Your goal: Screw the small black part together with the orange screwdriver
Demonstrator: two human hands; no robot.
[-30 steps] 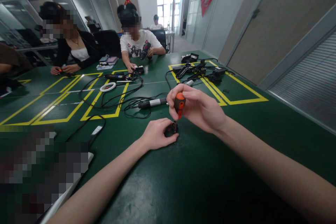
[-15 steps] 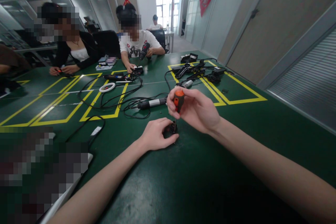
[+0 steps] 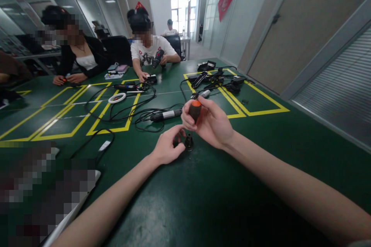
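Note:
My right hand (image 3: pixel 216 125) is closed around the orange and dark grey handle of a screwdriver (image 3: pixel 195 111), held upright with its shaft pointing down. Below it, a small black round part (image 3: pixel 189 144) with a raised middle stands on the green table. The screwdriver's tip appears to reach that raised middle, though I cannot tell whether it sits on a screw. Beside the part, my left hand (image 3: pixel 167 147) has its thumb and fingers apart, the thumb tip close to the part's left edge. Nothing shows between those fingers.
A black and silver corded tool (image 3: pixel 169 114) lies beyond my hands among looped cables. Black devices (image 3: pixel 203 79) and small dark pieces (image 3: pixel 245 101) are at the right. A white ring (image 3: pixel 116 98) lies farther left. Across the table, a person holds a power drill (image 3: pixel 158 58).
My left fingers have let go of the black round part and spread, drawing slightly left. My right hand has turned the screwdriver handle a little. The camera view has shifted slightly.

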